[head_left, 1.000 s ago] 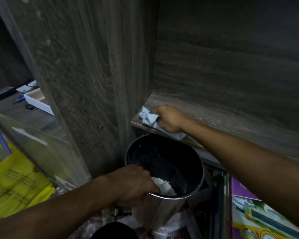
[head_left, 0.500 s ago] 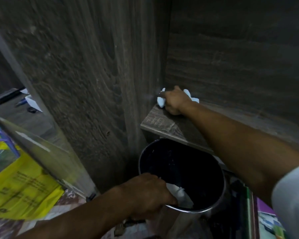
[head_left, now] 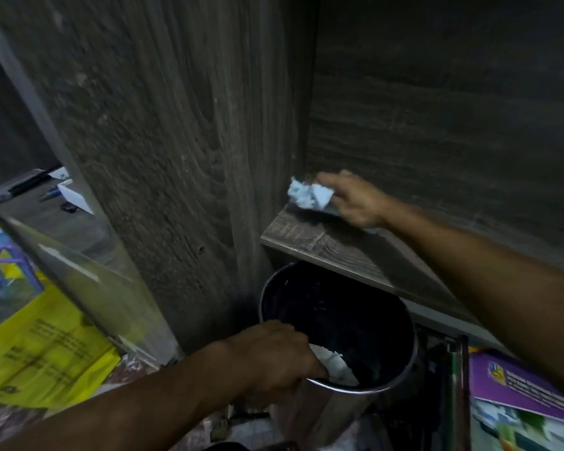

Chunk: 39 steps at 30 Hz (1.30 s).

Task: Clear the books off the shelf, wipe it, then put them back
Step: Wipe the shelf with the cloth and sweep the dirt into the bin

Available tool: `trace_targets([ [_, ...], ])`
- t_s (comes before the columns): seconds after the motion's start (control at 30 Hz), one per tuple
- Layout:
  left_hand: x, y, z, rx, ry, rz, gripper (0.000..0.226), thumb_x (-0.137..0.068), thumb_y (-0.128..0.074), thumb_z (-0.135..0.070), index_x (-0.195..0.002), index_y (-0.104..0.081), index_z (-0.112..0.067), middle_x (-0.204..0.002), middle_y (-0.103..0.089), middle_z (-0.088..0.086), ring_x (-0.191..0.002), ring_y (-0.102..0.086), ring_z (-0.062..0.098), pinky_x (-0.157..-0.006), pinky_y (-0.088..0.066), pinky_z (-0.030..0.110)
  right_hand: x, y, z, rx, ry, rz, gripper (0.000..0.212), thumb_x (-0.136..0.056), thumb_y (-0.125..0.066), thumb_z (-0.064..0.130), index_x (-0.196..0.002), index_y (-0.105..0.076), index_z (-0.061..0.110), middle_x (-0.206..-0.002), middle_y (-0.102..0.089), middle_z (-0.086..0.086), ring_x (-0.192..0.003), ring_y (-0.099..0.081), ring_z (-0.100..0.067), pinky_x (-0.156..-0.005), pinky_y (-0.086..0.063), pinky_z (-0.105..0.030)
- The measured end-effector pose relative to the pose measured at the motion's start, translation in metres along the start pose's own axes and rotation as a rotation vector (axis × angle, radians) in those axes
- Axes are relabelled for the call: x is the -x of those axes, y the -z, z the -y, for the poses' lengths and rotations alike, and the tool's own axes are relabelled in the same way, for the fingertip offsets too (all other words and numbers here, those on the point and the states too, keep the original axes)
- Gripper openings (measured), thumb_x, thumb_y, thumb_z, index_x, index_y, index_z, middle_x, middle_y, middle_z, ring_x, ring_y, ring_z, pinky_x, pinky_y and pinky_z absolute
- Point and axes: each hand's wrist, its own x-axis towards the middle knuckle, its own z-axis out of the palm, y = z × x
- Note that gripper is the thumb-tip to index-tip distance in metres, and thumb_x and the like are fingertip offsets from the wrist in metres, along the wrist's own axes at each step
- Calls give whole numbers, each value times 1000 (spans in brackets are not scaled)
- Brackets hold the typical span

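It seems a home study corner. A wood-grain shelf unit (head_left: 176,157) flanks a desk (head_left: 43,222) with pens (head_left: 51,192); colourful books (head_left: 521,395) lie below.

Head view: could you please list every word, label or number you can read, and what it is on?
Yellow sheet: dark printed lines, too blurred to read.
Purple book cover: pale lines and a small logo, too blurred to read.
No other legible text shows.

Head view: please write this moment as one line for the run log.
stage: wiping shelf | right hand: holds crumpled tissue at shelf's back left corner | left hand: grips metal bin rim below shelf | purple book: off shelf
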Motion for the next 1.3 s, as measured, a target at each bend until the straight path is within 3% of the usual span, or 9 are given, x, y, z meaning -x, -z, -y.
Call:
trace_targets([
  [0.13,0,-2,1,4,35,4,27,-88,-56,-18,-113,-63,-20,-99,-63,15,-95,-56,37,-68,-25,31,-7,-9,-36,153,-274,37,31,-96,-48,11,-125,-58,19,-124,-52,-21,-112,-50,-40,-91,-43,-39],
  [0.3,1,-1,-1,11,67,-4,30,-89,-55,-18,-117,-62,-22,-103,-64,13,-98,-56,34,-69,-25,28,21,-33,-7,80,-224,98,41,-99,-41,15,-138,-54,18,-144,-38,-27,-133,-35,-43,-108,-30,-45],
  [0.53,-4,-6,-8,-1,60,-55,30,-88,-54,-21,-116,-63,-25,-108,-64,12,-103,-56,33,-76,-37,32,109,7,40,-147,20,52,18,-95,-48,10,-104,-61,18,-102,-65,1,-95,-60,-17,-86,-45,-34],
  [0.67,-7,-4,-16,5,25,-42,28,-88,-53,-23,-114,-63,-26,-106,-66,9,-99,-58,32,-76,-41,33,130,57,-3,47,-158,-190,18,-91,-49,16,-103,-63,12,-97,-66,-9,-92,-62,-26,-80,-43,-33],
  [0.9,-14,3,-31,-65,-124,-95,32,-86,-44,-33,-111,-63,-28,-104,-66,6,-97,-59,29,-78,-43,34,193,63,-68,440,-864,10,44,-98,-51,20,-138,-44,6,-141,-50,-20,-130,-48,-36,-108,-32,-39],
  [1.0,-20,17,-38,-144,-214,-142,32,-77,-43,-38,-99,-66,-31,-90,-68,0,-85,-62,20,-68,-40,28,187,39,-49,315,-781,-1,47,-93,-54,15,-138,-45,6,-142,-51,-18,-131,-48,-33,-110,-35,-36],
  [1.13,-34,18,-47,-135,-152,-16,29,-86,-51,-24,-113,-60,-29,-107,-63,7,-100,-56,29,-74,-33,33,179,38,-7,-131,-578,-99,31,-93,-55,10,-123,-64,7,-130,-63,-13,-121,-58,-28,-93,-44,-27],
  [1.2,-39,18,-50,-156,-141,18,29,-85,-51,-23,-113,-60,-28,-107,-63,8,-100,-55,30,-74,-34,34,190,60,-9,-199,-641,-258,30,-93,-54,8,-119,-67,8,-123,-67,-14,-116,-62,-29,-86,-45,-28],
  [1.3,-45,19,-51,-221,-127,22,27,-86,-49,-26,-111,-58,-28,-107,-63,6,-100,-56,29,-72,-34,33,228,105,-45,50,-862,-362,31,-92,-58,18,-120,-66,5,-122,-66,-22,-116,-61,-37,-88,-48,-37],
])
